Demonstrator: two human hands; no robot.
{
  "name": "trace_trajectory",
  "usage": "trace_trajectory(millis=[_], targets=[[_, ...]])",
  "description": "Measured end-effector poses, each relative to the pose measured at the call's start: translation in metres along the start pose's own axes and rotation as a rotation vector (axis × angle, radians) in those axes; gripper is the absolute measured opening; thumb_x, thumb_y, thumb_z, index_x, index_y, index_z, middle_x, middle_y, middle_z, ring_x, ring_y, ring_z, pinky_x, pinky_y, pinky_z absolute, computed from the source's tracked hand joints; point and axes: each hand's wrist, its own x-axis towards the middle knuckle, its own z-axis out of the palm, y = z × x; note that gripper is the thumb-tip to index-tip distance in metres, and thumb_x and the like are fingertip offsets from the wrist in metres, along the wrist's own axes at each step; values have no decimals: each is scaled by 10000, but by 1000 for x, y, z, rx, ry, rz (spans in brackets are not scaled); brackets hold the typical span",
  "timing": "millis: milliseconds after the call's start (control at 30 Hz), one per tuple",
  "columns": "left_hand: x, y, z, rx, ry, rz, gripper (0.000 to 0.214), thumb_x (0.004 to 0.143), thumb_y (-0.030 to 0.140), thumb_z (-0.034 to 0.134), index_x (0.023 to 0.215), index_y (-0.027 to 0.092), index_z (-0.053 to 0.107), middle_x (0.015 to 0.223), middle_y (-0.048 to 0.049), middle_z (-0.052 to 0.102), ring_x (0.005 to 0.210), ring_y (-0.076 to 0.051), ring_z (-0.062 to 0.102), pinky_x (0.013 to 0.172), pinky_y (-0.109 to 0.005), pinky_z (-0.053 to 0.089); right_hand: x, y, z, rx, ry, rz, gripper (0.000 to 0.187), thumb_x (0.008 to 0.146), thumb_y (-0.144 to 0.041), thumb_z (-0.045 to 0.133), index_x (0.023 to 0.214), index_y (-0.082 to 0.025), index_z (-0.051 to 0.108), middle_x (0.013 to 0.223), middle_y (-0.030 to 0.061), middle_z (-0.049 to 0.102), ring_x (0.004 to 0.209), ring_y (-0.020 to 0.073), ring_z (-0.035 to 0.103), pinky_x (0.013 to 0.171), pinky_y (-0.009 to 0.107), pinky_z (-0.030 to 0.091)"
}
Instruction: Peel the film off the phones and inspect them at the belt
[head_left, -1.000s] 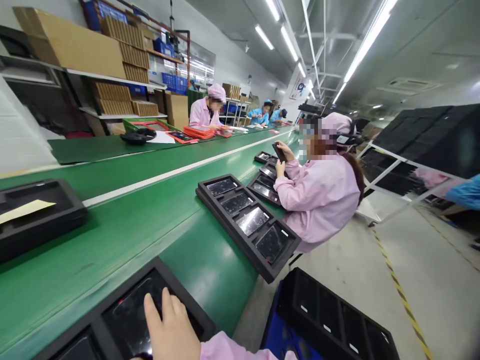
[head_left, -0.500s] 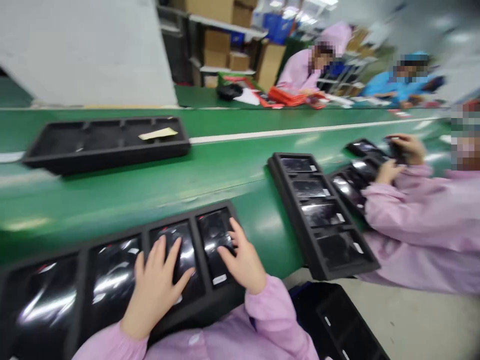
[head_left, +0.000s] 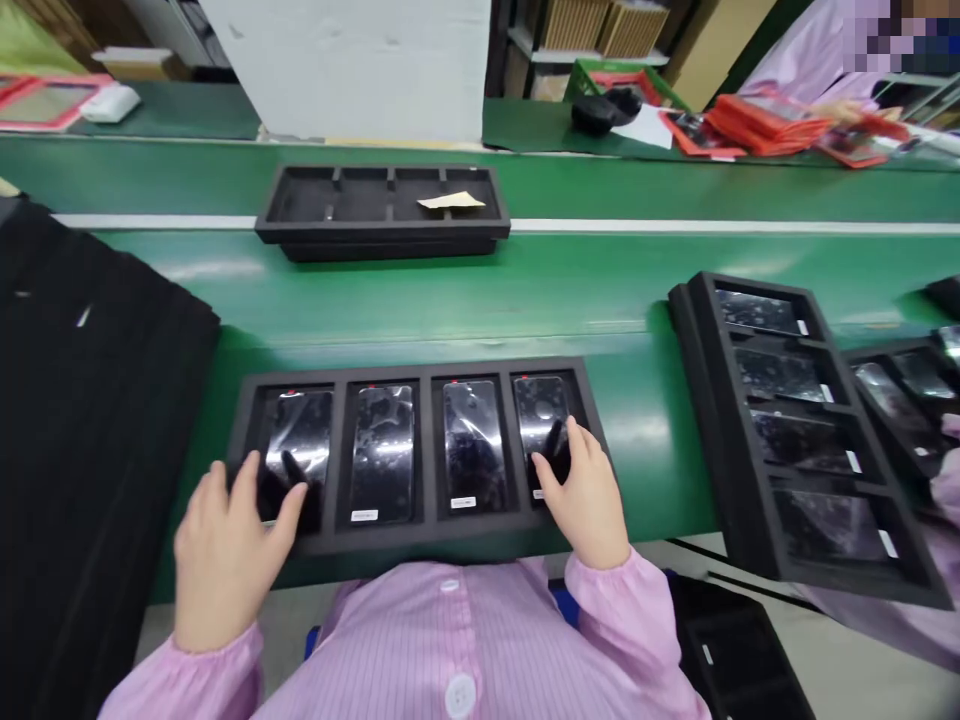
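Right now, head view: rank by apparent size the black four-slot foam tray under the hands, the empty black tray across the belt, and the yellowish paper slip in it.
1. Black four-slot foam tray under the hands, though it's nearer.
2. Empty black tray.
3. Yellowish paper slip.

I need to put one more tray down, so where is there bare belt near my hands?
Bare green belt lies between the near tray and the far tray, and between the near tray and the right-hand tray. Left is crowded by the black stack.

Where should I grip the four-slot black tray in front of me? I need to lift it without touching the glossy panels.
Grip the tray by its two short end walls, coming from left and right: the left hand and right hand sit there, and the panels fill every slot.
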Motion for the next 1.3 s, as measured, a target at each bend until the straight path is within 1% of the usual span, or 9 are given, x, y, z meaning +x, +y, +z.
trace_trajectory(millis=[233, 400, 600, 700, 767, 833, 1000, 1167, 1300], targets=[[-2, 29, 24, 35, -64, -33, 517, 1011, 300, 293, 1449, 62, 430, 1480, -346, 360, 1373, -457, 412, 1071, -723, 290, 12, -9, 12, -51, 20, 87, 729, 880, -488, 517, 1443, -36, 416, 1233, 262, 552, 1176, 393, 515, 983, 583, 433], [11, 22, 19, -166, -105, -79, 539, 1004, 382, 353, 1467, 119, 433, 1510, -306, 329, 1407, -452, 360, 1077, -611, 380, 28, -22, 11, -15, 23, 257, 919, 790, -542, 602, 1464, 27, 343, 1273, 302, 500, 1220, 429, 493, 1016, 561, 411], [26, 10, 9, -249, -146, -197, 731, 929, 472, 499, 1501, 49, 330, 1331, -304, 494, 1248, -446, 511, 984, -572, 465, 46, -39, -15, -146, -114, 531, 1263, 657, -687, 730, 1588, -138, 75, 1317, 292, 422, 1087, 485, 585, 866, 601, 473], [37, 0, -1, -376, -196, -288, 668, 917, 476, 505, 1457, 97, 398, 1208, -212, 605, 1126, -365, 614, 915, -465, 510, 44, -54, -22, -84, -94, 401, 1273, 632, -633, 778, 1583, -114, 110, 1295, 272, 435, 1111, 441, 574, 893, 552, 481], [41, -6, -13, -455, -283, -305, 457, 934, 485, 455, 1241, 171, 582, 1055, -120, 674, 998, -311, 662, 815, -390, 515, 37, -69, -16, -1, -133, 244, 1178, 675, -603, 748, 1570, -94, 176, 1248, 241, 470, 1109, 398, 577, 909, 509, 487], [42, -10, -27, -499, -304, -312, 342, 935, 494, 436, 973, 209, 623, 895, -53, 677, 874, -268, 664, 734, -345, 482, 30, -86, -5, 21, -185, 162, 1088, 726, -593, 701, 1559, -87, 216, 1193, 210, 499, 1076, 371, 594, 886, 481, 503], [38, 4, -49, -726, -162, -311, 297, 922, 521, 449, 918, 233, 522, 917, -20, 657, 883, -234, 631, 730, -324, 472, 25, -124, 13, -219, -245, 225, 961, 835, -527, 635, 1546, -40, 211, 1191, 225, 504, 1056, 363, 600, 737, 405, 536], [38, 41, -27, -841, -361, -126, 246, 962, 450, 396, 876, 227, 457, 887, -15, 637, 879, -220, 636, 758, -329, 498, 23, -142, 17, -365, -288, 221, 911, 868, -490, 623, 1522, 22, 249, 1170, 255, 527, 1069, 371, 570, 697, 388, 537], [42, 53, -7, -719, -368, -47, 190, 970, 362, 384, 896, 204, 459, 936, -83, 659, 892, -269, 668, 771, -394, 537, 21, -146, 23, -407, -303, 182, 931, 882, -477, 620, 1536, 36, 201, 1154, 259, 532, 1021, 359, 581, 682, 389, 539]])
